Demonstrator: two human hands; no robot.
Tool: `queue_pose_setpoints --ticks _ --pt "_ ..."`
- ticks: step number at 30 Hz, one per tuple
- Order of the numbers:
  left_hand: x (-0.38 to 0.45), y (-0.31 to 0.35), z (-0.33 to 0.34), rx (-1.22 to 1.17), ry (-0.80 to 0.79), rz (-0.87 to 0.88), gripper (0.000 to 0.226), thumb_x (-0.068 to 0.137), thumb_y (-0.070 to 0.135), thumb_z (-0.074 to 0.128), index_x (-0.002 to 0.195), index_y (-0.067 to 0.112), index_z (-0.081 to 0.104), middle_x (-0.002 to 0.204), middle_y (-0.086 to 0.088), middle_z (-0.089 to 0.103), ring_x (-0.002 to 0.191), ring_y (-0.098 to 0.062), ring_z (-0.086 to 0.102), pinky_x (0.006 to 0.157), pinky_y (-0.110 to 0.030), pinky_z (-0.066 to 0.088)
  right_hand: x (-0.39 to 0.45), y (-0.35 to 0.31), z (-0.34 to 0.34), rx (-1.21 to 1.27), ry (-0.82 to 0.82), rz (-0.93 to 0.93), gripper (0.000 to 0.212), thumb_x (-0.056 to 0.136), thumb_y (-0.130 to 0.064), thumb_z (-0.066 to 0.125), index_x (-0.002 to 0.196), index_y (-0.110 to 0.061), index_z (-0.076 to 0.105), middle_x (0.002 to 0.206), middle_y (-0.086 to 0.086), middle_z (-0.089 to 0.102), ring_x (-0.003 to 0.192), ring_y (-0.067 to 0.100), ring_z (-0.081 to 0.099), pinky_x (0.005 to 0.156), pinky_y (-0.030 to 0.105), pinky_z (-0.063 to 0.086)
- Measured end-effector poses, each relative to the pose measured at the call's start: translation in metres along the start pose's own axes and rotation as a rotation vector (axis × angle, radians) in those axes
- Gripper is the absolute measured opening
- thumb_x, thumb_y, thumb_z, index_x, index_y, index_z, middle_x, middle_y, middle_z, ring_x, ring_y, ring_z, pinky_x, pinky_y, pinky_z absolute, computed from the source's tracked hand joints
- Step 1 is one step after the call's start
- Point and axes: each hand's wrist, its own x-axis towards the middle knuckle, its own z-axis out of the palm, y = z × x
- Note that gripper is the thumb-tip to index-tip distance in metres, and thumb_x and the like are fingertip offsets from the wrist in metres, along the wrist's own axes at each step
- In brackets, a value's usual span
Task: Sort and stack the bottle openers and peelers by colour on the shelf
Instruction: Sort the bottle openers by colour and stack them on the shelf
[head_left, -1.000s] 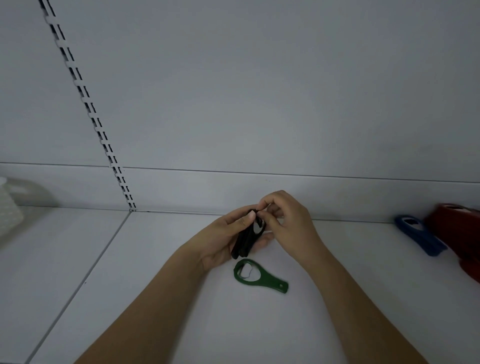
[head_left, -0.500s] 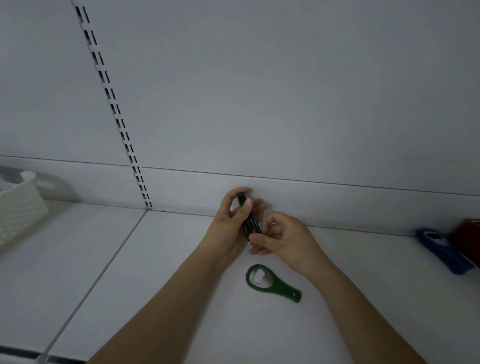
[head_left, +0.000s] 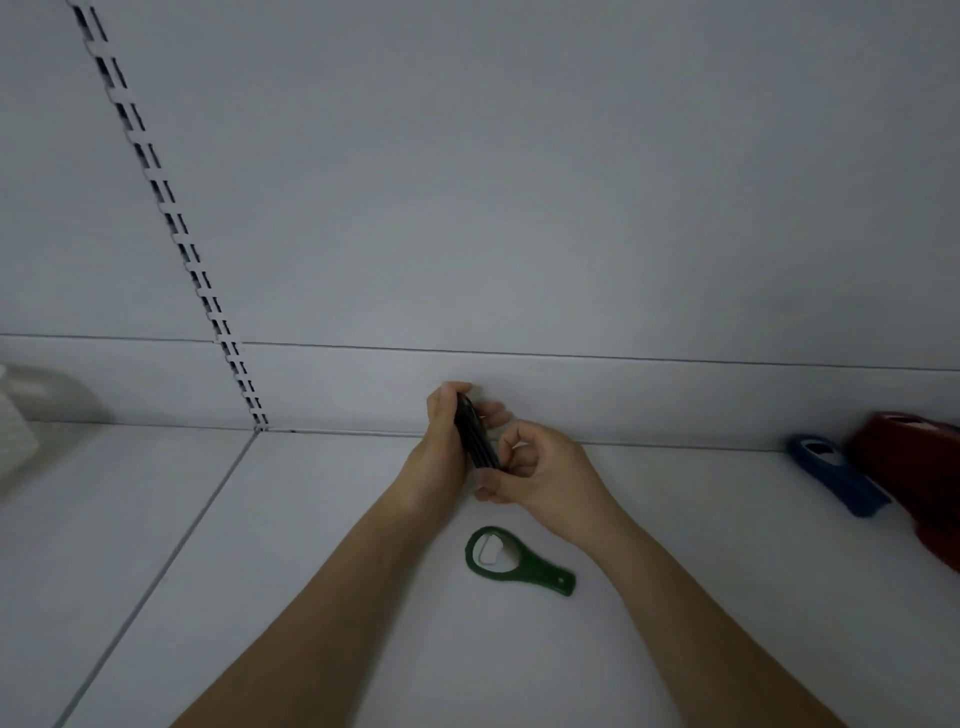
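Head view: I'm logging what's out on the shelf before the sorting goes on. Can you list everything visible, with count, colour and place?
green bottle opener: one, green, flat on the shelf, near side of the hands
black stack: dark pieces held edge-up, count unclear, mid shelf
blue bottle opener: one, blue, far right by the back wall
red item: red, right edge, partly cut off
white basket: one, left edge
shelf: white
left hand: grips the black stack
right hand: at the stack's lower end
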Motion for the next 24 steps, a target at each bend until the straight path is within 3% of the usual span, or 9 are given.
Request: queue_pose_setpoints --ticks 2,4,6,9,12,14,16,20,24 --pt "0.003 0.002 0.007 0.025 -0.011 -0.004 0.047 0.092 0.058 0.034 0.116 0.023 0.052 0.111 -0.016 0.061 0.107 -0.029 0.062 0.089 -0.045 0.052 -0.001 -0.002 -0.006 -0.015 0.016 -0.004 0.032 0.079 0.000 0.077 0.070 -0.012 0.049 0.076 0.010 0.072 0.075 0.028 0.074 0.076 0.039 0.060" --pt "0.004 0.000 0.012 0.020 0.019 -0.028 0.048 0.101 0.051 0.027 0.130 0.018 0.049 0.118 -0.022 0.056 0.106 -0.033 0.060 0.082 -0.041 0.052 -0.002 -0.005 -0.015 -0.053 0.036 -0.014 0.031 0.080 -0.001 0.076 0.070 -0.012 0.049 0.078 0.011 0.072 0.074 0.027 0.075 0.072 0.035 0.060" --pt "0.006 0.000 0.019 0.028 0.009 -0.042 0.047 0.106 0.043 0.025 0.141 0.016 0.042 0.125 -0.026 0.054 0.110 -0.037 0.058 0.086 -0.041 0.050 -0.009 -0.005 -0.027 -0.137 0.064 -0.034 0.029 0.079 -0.004 0.078 0.071 -0.011 0.051 0.079 0.012 0.073 0.073 0.024 0.075 0.067 0.032 0.059" --pt "0.012 0.001 0.035 0.115 -0.033 -0.081 0.048 0.104 0.042 0.041 0.145 0.018 0.042 0.123 -0.014 0.055 0.114 -0.031 0.057 0.094 -0.039 0.046 -0.033 -0.002 -0.054 -0.322 0.112 -0.028 0.028 0.075 -0.012 0.082 0.072 -0.013 0.054 0.073 0.004 0.072 0.067 0.016 0.071 0.063 0.029 0.053" --pt "0.007 -0.009 0.051 0.433 -0.184 0.029 0.043 0.095 0.064 0.037 0.134 0.047 0.041 0.123 0.004 0.058 0.122 -0.028 0.056 0.106 -0.041 0.039 -0.070 0.002 -0.092 -0.417 0.246 0.044 0.027 0.075 -0.021 0.081 0.072 -0.016 0.054 0.074 0.002 0.072 0.066 0.021 0.067 0.060 0.026 0.047" --pt "-0.011 -0.017 0.065 0.670 -0.358 0.078 0.048 0.080 0.088 0.033 0.121 0.064 0.041 0.123 0.015 0.057 0.117 -0.011 0.059 0.102 -0.035 0.039 -0.098 0.003 -0.119 -0.458 0.349 0.063 0.029 0.078 -0.026 0.079 0.070 -0.019 0.052 0.074 0.002 0.072 0.072 0.023 0.068 0.061 0.027 0.047" --pt "-0.027 -0.028 0.082 0.811 -0.537 0.134 0.053 0.085 0.083 0.028 0.128 0.056 0.042 0.127 0.022 0.054 0.117 0.005 0.053 0.098 -0.025 0.038 -0.127 -0.001 -0.145 -0.512 0.442 0.073 0.031 0.081 -0.028 0.078 0.071 -0.020 0.050 0.073 0.003 0.071 0.071 0.025 0.067 0.059 0.029 0.045" --pt "-0.046 -0.058 0.140 0.976 -0.638 0.202 0.039 0.099 0.052 0.036 0.130 0.035 0.053 0.124 0.014 0.054 0.106 0.006 0.050 0.081 -0.004 0.034 -0.188 -0.028 -0.194 -0.624 0.636 0.054 0.030 0.083 -0.032 0.077 0.074 -0.021 0.050 0.070 0.002 0.067 0.070 0.022 0.065 0.063 0.031 0.051" --pt "-0.050 -0.095 0.183 1.092 -0.670 0.197 0.048 0.096 0.054 0.038 0.131 0.025 0.054 0.130 0.000 0.052 0.116 -0.012 0.049 0.096 -0.021 0.034 -0.239 -0.054 -0.243 -0.709 0.836 0.046 0.029 0.080 -0.035 0.078 0.077 -0.023 0.051 0.071 -0.004 0.068 0.064 0.010 0.061 0.056 0.015 0.045"
